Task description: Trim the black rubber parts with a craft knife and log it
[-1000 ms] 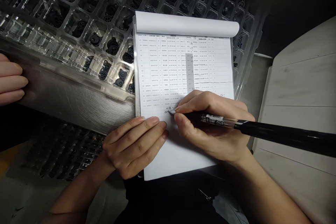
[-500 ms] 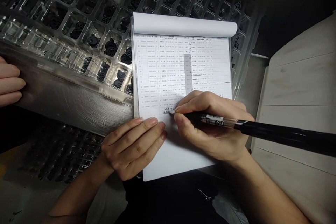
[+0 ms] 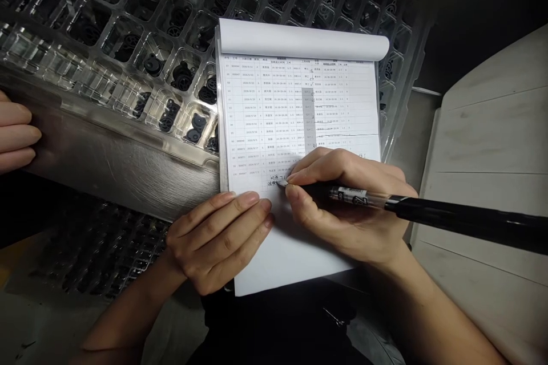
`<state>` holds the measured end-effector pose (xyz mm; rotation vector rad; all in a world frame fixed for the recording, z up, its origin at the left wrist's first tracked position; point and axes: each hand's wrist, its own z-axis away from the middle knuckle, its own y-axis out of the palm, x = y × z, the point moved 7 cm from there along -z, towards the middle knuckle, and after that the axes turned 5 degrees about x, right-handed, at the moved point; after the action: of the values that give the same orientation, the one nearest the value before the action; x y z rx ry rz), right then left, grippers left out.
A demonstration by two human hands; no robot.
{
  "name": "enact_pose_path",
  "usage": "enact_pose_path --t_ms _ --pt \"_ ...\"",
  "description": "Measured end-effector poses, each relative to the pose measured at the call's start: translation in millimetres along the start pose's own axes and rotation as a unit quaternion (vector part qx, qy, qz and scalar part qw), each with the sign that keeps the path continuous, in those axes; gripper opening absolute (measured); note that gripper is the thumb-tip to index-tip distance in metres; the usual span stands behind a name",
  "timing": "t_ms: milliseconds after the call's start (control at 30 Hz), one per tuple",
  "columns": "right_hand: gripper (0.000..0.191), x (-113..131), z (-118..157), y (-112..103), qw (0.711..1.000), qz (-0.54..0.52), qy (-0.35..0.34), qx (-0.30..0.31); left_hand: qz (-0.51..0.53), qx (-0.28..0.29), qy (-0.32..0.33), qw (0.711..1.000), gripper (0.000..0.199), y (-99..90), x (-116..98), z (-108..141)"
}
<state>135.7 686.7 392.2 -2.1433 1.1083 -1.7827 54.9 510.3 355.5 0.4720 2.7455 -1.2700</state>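
Observation:
A black pen (image 3: 411,205) is pinched in my right hand (image 3: 351,205), its tip touching handwriting near the bottom of a printed table on the white paper (image 3: 274,262). My left hand (image 3: 222,239) rests on the lower left edge of the paper, fingers laid side by side and extended, thumb hidden underneath. The sheet lies on a board whose left rim shows, and its upper pages are rolled back into a white curl (image 3: 303,40) at the top. Some rows of the table carry pen marks and lines drawn across them.
Behind the paper, a clear compartment tray (image 3: 107,100) holds small black parts. A brushed metal edge (image 3: 128,165) runs below it. Another person's fingers (image 3: 17,131) show at the left. More black parts (image 3: 111,251) sit lower left. A pale panelled surface (image 3: 492,125) is at the right.
The paper and the pen have shifted very slightly to the right in view. The pen tip is still at the handwritten line, and both hands keep their hold.

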Motion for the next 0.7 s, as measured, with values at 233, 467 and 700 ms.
enact_pose_path --t_ms 233,467,700 --pt "0.014 0.3 -1.0 -0.2 1.0 -0.006 0.001 0.0 -0.012 0.001 -0.008 1.0 0.023 0.0 0.9 -0.2" --pt "0.014 -0.1 0.6 -0.3 1.0 -0.005 0.007 0.002 -0.003 -0.006 -0.001 1.0 0.023 0.3 0.0 1.7" --pt "0.014 0.4 0.8 0.5 1.0 0.011 -0.003 0.0 -0.005 0.002 0.008 1.0 0.021 0.1 0.6 0.6"
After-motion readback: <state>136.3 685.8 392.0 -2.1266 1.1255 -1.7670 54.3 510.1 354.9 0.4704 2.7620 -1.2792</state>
